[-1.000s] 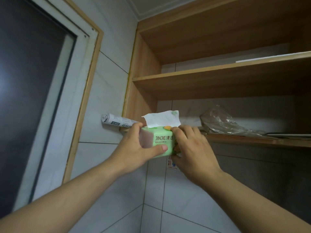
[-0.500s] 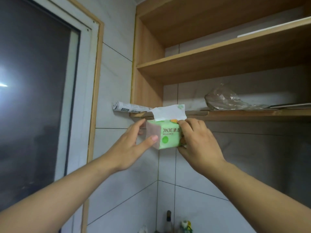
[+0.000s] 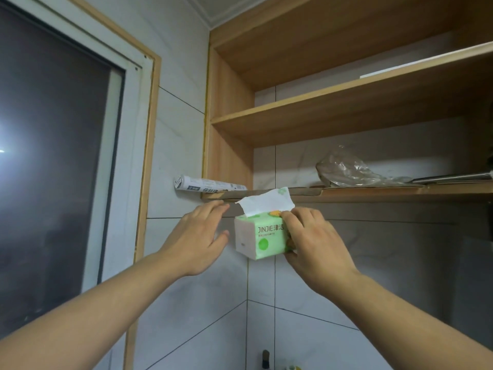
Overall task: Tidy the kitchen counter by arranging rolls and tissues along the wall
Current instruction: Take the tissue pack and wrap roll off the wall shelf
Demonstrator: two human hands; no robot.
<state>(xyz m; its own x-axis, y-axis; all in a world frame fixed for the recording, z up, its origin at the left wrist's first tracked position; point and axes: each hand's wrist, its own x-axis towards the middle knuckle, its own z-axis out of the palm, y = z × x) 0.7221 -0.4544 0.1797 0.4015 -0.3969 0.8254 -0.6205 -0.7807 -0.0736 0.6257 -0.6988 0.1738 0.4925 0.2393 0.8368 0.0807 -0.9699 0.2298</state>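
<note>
1. Window (image 3: 53, 169): dark pane sitting at far left; nothing behind it readable.
2. Wrap roll (image 3: 209, 186): lying on the lowest shelf (image 3: 400, 189), its end overhanging leftward; label too small to read.
3. Left hand (image 3: 197, 239): hovering spread and empty just beside the pack, apparently standing ready to steady it.
4. Tissue pack (image 3: 262, 236): hanging just under the shelf edge, one sheet sticking up.
5. Right hand (image 3: 312, 244): wrapping the pack's right end, carrying it alone; fingertips hidden behind it.
6. Crumpled clear bag (image 3: 346, 169): resting further right; counter items at the bottom edge being cut off.
</note>
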